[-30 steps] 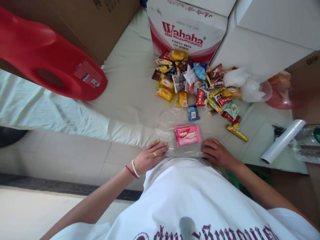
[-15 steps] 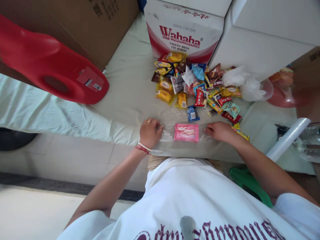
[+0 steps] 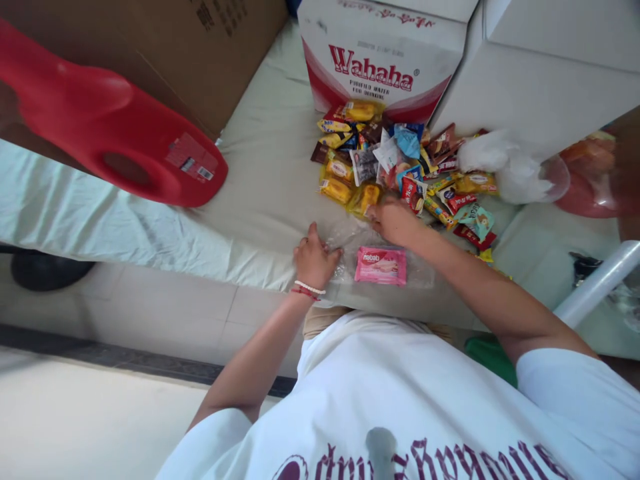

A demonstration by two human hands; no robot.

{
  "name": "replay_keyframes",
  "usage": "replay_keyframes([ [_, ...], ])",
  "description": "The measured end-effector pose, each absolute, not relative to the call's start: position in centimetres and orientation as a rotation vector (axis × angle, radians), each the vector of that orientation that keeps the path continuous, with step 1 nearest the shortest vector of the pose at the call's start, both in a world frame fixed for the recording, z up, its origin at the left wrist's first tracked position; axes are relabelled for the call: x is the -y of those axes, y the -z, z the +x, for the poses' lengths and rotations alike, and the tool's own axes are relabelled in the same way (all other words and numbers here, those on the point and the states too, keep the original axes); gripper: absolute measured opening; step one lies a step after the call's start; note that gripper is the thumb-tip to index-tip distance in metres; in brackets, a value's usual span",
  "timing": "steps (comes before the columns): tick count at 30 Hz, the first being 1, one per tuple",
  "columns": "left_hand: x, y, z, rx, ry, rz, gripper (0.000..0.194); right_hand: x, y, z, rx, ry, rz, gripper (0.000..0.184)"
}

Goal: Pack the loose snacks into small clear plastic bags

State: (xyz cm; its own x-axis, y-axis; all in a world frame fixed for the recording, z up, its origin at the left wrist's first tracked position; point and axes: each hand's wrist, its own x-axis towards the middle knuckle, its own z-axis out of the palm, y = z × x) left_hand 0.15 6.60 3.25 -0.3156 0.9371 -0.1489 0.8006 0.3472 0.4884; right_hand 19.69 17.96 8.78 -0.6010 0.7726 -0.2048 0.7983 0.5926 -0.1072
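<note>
Left hand (image 3: 316,261): set palm down at the crumpled left edge of the clear film (image 3: 421,275), fingers spread, pink packet (image 3: 381,265) beside it but not touched.
Left grip: cannot be told; whether the film is pinched or only pressed is hidden under the hand.
Right hand (image 3: 393,219): stretched to the near edge of the snack pile (image 3: 364,163), just beside a yellow-wrapped cake (image 3: 370,195).
Right grip: fingers bent, tips partly hidden; whether anything is grasped cannot be told.
Film handling: judged best anchored lightly on the left, so that it is not dragged over the cloth (image 3: 260,200).
Pile handling: a single wrapper is best picked by its crimped end and lifted straight up, so that neighbours are not pulled along. Right forearm (image 3: 470,283) is best kept high; thin film could be caught or shifted if brushed.
Packet position: laid flat, label up, on the film, between left hand and right forearm.
Packet look: pink wrapper, roughly rectangular, "nabati" printed in white on a red patch, paler picture below; no tear is seen.
Film look: see-through, wrinkled; outline hard to trace.
</note>
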Motion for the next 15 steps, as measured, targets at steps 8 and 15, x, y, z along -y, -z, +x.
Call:
replay_keyframes([
  [8, -6.5, -3.8, -0.7, -2.121, -0.410, 1.633, 0.017, -9.9, -11.4, 23.4, -3.053, 0.188, 0.711, 0.025],
  [15, -3.3, -5.5, -3.6, -2.000, -0.634, 1.576, 0.006, -6.4, -7.8, 26.0, -2.970, 0.436, 0.622, 0.042],
])
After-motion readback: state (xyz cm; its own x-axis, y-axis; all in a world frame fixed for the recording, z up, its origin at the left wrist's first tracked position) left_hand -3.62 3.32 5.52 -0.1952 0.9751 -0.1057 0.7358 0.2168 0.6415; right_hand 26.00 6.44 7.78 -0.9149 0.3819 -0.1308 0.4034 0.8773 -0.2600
